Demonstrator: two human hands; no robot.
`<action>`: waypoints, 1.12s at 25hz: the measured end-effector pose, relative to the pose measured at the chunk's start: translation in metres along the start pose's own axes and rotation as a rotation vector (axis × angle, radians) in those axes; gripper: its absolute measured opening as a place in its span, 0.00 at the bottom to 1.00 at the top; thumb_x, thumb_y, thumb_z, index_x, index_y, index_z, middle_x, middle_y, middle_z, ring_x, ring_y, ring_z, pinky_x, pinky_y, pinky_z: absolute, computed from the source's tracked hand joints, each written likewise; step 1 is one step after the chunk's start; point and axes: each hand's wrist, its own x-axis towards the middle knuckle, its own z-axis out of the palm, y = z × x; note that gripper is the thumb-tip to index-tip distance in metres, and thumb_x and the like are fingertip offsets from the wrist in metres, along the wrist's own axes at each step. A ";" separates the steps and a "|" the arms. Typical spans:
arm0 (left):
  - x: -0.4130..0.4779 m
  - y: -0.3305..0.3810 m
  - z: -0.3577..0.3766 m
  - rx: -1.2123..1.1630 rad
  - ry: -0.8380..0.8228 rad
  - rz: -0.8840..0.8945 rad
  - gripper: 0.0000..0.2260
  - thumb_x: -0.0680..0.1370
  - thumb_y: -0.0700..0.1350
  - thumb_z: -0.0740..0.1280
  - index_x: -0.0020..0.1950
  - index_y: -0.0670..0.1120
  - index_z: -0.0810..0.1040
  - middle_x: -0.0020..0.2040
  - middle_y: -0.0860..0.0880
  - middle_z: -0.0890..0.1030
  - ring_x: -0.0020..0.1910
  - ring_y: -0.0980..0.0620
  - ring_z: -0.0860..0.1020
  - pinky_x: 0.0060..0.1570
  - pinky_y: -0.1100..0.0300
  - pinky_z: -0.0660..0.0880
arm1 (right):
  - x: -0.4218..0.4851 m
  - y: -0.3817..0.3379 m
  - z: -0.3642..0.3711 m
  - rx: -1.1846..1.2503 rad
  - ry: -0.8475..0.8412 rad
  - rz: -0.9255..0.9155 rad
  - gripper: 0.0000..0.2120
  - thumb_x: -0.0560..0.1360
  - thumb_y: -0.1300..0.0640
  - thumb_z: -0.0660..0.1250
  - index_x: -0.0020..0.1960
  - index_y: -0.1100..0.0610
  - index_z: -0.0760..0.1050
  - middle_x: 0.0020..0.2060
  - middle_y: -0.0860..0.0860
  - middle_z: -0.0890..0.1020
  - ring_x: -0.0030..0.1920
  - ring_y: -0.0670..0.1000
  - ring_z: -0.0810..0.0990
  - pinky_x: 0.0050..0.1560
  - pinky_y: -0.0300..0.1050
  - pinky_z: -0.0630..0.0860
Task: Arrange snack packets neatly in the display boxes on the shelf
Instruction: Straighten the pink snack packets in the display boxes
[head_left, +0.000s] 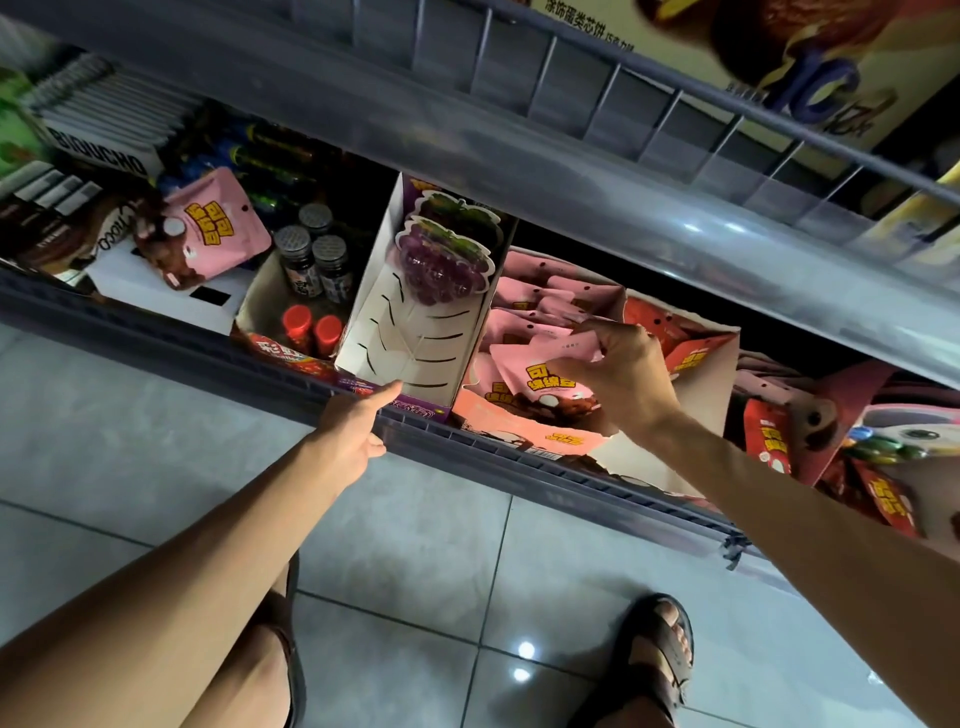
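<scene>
Now | R hand (621, 374) grip pinching pink packet (545, 364) | L hand (358, 423) grip spread, at grape box (415, 343) | jars (311, 260) beside.

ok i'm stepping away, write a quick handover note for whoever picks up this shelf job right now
Right hand: fingers pinched on a pink packet in the pink display box.
Left hand: open, holds nothing, fingertip at the front edge of the grape box.
Done: several pink packets already stand in rows in the pink box; two grape packets sit at the back of theirs.
Left: seat the held packet, straighten the front ones, and return the stray pink packet lying on the white box to the left.
</scene>
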 end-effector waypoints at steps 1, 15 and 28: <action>0.000 0.000 0.000 -0.025 -0.006 -0.005 0.22 0.80 0.43 0.67 0.75 0.46 0.71 0.72 0.42 0.69 0.67 0.35 0.74 0.67 0.50 0.73 | -0.003 0.003 0.002 -0.032 0.038 0.004 0.08 0.68 0.58 0.76 0.46 0.51 0.83 0.42 0.47 0.85 0.39 0.42 0.83 0.39 0.39 0.81; 0.014 -0.007 0.001 -0.103 0.021 -0.018 0.25 0.77 0.48 0.72 0.72 0.43 0.72 0.63 0.43 0.72 0.67 0.38 0.75 0.67 0.49 0.74 | -0.006 0.013 0.009 -1.085 -0.211 -0.122 0.10 0.78 0.59 0.61 0.54 0.50 0.79 0.47 0.52 0.84 0.51 0.56 0.82 0.49 0.46 0.73; 0.029 -0.012 -0.005 -0.085 0.014 -0.070 0.18 0.72 0.52 0.76 0.55 0.46 0.74 0.55 0.44 0.76 0.66 0.35 0.75 0.65 0.43 0.75 | -0.005 0.013 0.018 -1.028 -0.176 -0.121 0.10 0.79 0.59 0.60 0.51 0.53 0.81 0.44 0.53 0.84 0.44 0.57 0.82 0.43 0.46 0.73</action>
